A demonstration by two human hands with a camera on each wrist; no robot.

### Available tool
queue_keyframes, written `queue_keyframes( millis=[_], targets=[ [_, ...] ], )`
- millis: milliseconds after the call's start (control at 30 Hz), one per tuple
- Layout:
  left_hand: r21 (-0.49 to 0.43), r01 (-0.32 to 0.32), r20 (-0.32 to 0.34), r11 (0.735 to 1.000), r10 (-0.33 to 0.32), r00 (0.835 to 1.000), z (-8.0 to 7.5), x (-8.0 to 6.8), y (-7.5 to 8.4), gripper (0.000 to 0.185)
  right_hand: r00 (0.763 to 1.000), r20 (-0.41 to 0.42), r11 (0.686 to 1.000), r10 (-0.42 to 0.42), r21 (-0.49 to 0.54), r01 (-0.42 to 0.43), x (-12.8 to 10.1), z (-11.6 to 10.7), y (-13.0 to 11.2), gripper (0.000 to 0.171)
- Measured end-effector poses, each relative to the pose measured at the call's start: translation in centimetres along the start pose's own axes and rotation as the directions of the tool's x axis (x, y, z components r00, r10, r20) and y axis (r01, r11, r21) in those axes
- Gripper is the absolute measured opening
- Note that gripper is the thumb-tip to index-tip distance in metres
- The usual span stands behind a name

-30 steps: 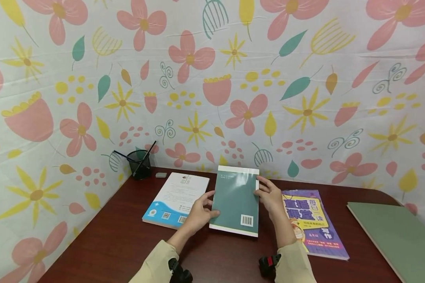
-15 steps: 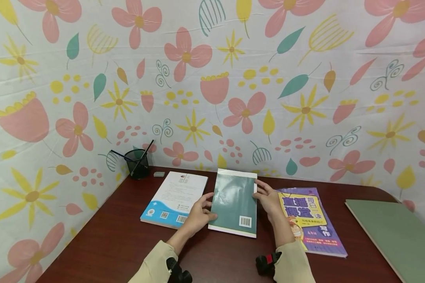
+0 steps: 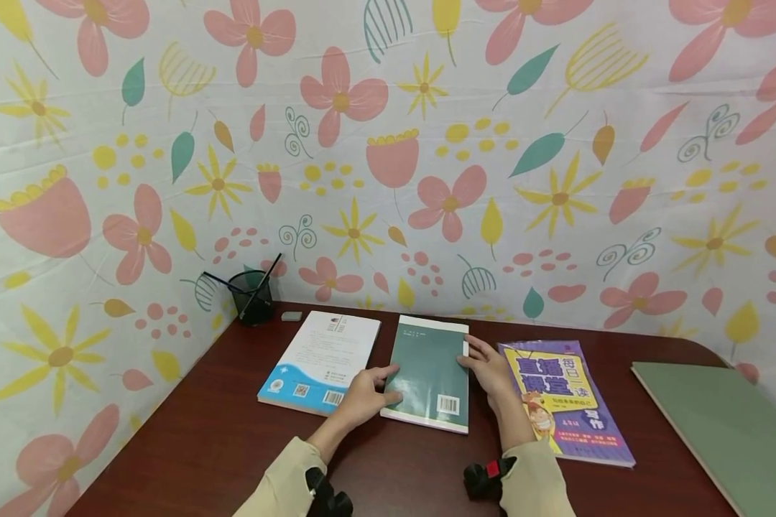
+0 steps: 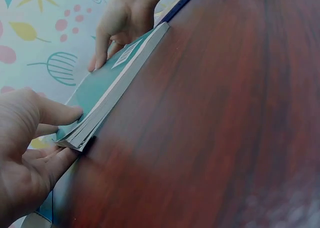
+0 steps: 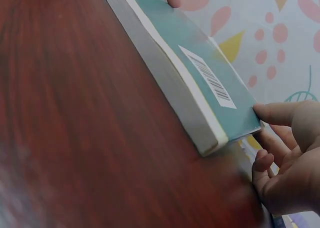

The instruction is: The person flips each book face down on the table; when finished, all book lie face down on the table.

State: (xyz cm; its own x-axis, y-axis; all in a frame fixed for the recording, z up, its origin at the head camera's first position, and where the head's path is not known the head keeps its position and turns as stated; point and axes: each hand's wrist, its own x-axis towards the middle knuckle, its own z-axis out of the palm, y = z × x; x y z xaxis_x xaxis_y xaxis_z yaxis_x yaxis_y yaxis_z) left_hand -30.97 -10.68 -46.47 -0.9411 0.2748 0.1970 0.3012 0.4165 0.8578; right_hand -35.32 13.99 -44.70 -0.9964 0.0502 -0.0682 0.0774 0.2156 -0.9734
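teal book (image 3: 427, 370) barcode side up | both hands' fingers grip its edges | purple book (image 3: 562, 398) title Chinese, seemingly 直播课堂

bare surface (image 3: 207, 445) open front-left, white-blue book (image 3: 323, 359) touching teal book (image 3: 430, 370) on left, purple book (image 3: 565, 398) just beside on right, green board (image 3: 724, 424) far right, pen cup (image 3: 252, 296) back-left corner

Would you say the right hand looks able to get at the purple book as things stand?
Probably yes. The right hand holds the teal book's right edge, and the purple book lies face up directly beside it on the table, with nothing between them or on top.
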Motion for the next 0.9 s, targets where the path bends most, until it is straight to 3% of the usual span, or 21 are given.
queue_keyframes(
  millis=[233, 600, 900],
  targets=[
    [0.042, 0.000, 0.006, 0.999, 0.000, 1.000, 0.1, 0.0, 0.1, 0.056, 1.000, -0.015, 1.000, -0.018, -0.024, 0.018, 0.3, 0.2, 0.5, 0.056],
    [0.004, 0.019, 0.030, 1.000, -0.019, 0.999, 0.7, -0.1, 0.3, 0.054, 0.997, -0.069, 0.992, -0.036, -0.123, 0.028, 0.5, 0.8, 1.3, 0.053],
    [0.035, 0.042, 0.035, 0.999, -0.043, 0.998, 1.0, -0.2, 0.7, 0.056, 0.997, -0.057, 0.984, -0.055, -0.173, 0.045, 0.3, 0.6, 1.3, 0.053]
  ],
)
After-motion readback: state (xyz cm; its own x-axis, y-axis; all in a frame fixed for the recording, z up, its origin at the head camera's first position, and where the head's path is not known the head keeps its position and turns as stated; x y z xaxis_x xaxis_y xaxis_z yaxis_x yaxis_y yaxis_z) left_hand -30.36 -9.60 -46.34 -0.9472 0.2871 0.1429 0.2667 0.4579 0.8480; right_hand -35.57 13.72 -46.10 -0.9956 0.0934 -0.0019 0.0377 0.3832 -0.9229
